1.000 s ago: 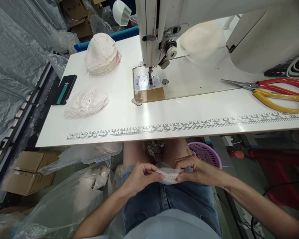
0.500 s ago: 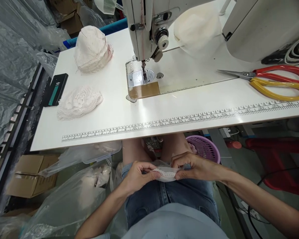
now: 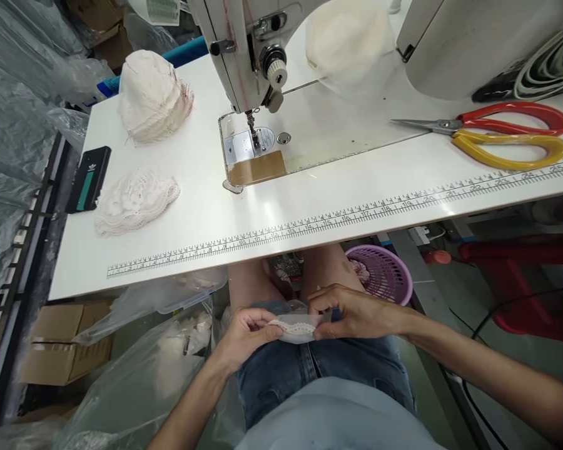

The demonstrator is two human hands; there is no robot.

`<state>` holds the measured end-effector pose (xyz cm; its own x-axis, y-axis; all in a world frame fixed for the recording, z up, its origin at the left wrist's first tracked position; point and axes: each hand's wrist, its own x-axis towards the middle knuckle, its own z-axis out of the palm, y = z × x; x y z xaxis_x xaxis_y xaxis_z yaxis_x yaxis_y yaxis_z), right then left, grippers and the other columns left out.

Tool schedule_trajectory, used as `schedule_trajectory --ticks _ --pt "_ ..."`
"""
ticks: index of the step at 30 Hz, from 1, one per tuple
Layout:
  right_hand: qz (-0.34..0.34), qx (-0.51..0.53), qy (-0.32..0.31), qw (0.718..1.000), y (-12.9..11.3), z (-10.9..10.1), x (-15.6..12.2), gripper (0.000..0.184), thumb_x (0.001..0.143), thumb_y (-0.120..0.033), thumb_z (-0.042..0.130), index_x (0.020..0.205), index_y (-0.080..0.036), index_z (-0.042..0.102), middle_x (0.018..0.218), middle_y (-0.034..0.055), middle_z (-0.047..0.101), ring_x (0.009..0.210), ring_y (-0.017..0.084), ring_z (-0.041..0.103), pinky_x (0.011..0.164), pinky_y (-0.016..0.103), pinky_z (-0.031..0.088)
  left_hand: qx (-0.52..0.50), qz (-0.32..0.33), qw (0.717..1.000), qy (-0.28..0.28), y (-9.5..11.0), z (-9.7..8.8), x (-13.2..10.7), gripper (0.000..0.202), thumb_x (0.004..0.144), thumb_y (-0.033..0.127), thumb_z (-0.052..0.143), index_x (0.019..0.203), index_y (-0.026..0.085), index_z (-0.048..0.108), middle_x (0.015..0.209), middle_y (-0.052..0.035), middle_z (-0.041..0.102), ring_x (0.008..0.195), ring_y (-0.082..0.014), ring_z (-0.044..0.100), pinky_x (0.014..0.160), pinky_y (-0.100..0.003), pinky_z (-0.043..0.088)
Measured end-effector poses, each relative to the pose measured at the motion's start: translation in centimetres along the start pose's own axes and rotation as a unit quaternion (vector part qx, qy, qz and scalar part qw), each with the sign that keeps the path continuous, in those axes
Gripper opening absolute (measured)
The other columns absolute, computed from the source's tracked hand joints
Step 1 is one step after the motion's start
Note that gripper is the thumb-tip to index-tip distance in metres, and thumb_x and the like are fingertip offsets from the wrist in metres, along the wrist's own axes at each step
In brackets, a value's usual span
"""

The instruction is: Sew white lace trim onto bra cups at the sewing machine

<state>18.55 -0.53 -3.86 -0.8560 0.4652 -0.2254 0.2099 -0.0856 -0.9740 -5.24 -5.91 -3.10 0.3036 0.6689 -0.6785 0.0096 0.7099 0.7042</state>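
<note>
Over my lap, below the table's front edge, both hands pinch a small pale fabric piece with a lace edge (image 3: 294, 329). My left hand (image 3: 241, 337) grips its left end with closed fingers. My right hand (image 3: 351, 312) holds its right end, fingers curled over the top. A white sewing machine (image 3: 244, 56) stands on the white table (image 3: 309, 200) ahead, its needle over the metal plate (image 3: 244, 150).
Two stacks of pale lace cups (image 3: 152, 94) (image 3: 134, 199) and a black phone (image 3: 88, 178) lie at the table's left. Red and yellow scissors (image 3: 497, 134) lie at the right. A purple basket (image 3: 380, 272), plastic bags (image 3: 136, 369) and cardboard boxes (image 3: 60, 344) sit below.
The view has swung so the table and machine sit further left and higher. Both hands keep their pinch on the lace-edged piece and have drifted slightly left over my lap.
</note>
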Motion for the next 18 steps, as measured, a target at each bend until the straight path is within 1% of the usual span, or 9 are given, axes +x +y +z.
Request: schedule_trajectory --ticks 3,6,8,10,14,18 --pt "-0.009 -0.001 -0.01 1.0 -0.7 0.1 0.4 0.021 0.082 -0.033 0.058 0.078 -0.013 0.065 0.074 0.0013 0.058 0.068 0.013 0.053 0.059 0.022 0.038 0.032 0.002 0.999 -0.028 0.6 -0.1 -0.1 0.031 0.063 0.037 0.079 0.081 0.013 0.073 0.077 -0.0071 0.072 0.067 -0.0138 0.061 0.064 -0.021 0.046" --pt "-0.001 -0.013 -0.014 1.0 -1.1 0.1 0.6 0.018 0.081 -0.03 0.059 0.079 -0.013 0.066 0.071 0.0001 0.057 0.066 0.012 0.053 0.057 0.021 0.037 0.08 -0.018 0.995 -0.049 1.3 0.6 0.3 0.037 0.056 0.036 0.082 0.083 0.012 0.072 0.07 -0.0035 0.068 0.061 -0.0115 0.056 0.056 -0.02 0.04" --pt "0.008 -0.023 -0.015 1.0 -1.2 0.1 0.6 0.016 0.081 -0.027 0.06 0.08 -0.013 0.066 0.071 -0.0005 0.057 0.065 0.012 0.053 0.056 0.021 0.036 0.104 -0.033 0.993 -0.041 1.5 1.1 0.7 0.034 0.054 0.035 0.083 0.076 0.011 0.072 0.061 -0.0002 0.063 0.055 -0.0087 0.05 0.051 -0.018 0.035" --pt "0.014 -0.027 -0.026 0.999 -1.0 -0.1 0.6 0.015 0.08 -0.027 0.06 0.082 -0.013 0.067 0.073 -0.0003 0.058 0.067 0.012 0.054 0.058 0.02 0.037 0.114 -0.043 0.992 -0.031 1.4 1.4 1.1 0.031 0.054 0.036 0.082 0.07 0.011 0.072 0.057 0.0009 0.06 0.052 -0.0077 0.047 0.05 -0.018 0.033" --pt "0.022 -0.024 -0.054 0.998 -0.2 -0.7 0.2 0.016 0.078 -0.029 0.064 0.084 -0.015 0.068 0.076 0.0006 0.06 0.07 0.014 0.056 0.06 0.021 0.038 0.092 -0.052 0.994 -0.032 1.2 0.9 1.1 0.029 0.056 0.036 0.081 0.07 0.012 0.073 0.061 -0.0013 0.065 0.056 -0.0097 0.051 0.055 -0.02 0.038" --pt "0.022 -0.02 -0.053 0.998 0.5 -1.0 -0.2 0.016 0.077 -0.031 0.065 0.08 -0.015 0.067 0.078 0.0008 0.061 0.071 0.014 0.056 0.061 0.022 0.038 0.074 -0.054 0.996 -0.019 1.1 0.3 0.7 0.03 0.054 0.037 0.082 0.068 0.012 0.072 0.058 -0.0013 0.064 0.054 -0.01 0.05 0.054 -0.02 0.037"
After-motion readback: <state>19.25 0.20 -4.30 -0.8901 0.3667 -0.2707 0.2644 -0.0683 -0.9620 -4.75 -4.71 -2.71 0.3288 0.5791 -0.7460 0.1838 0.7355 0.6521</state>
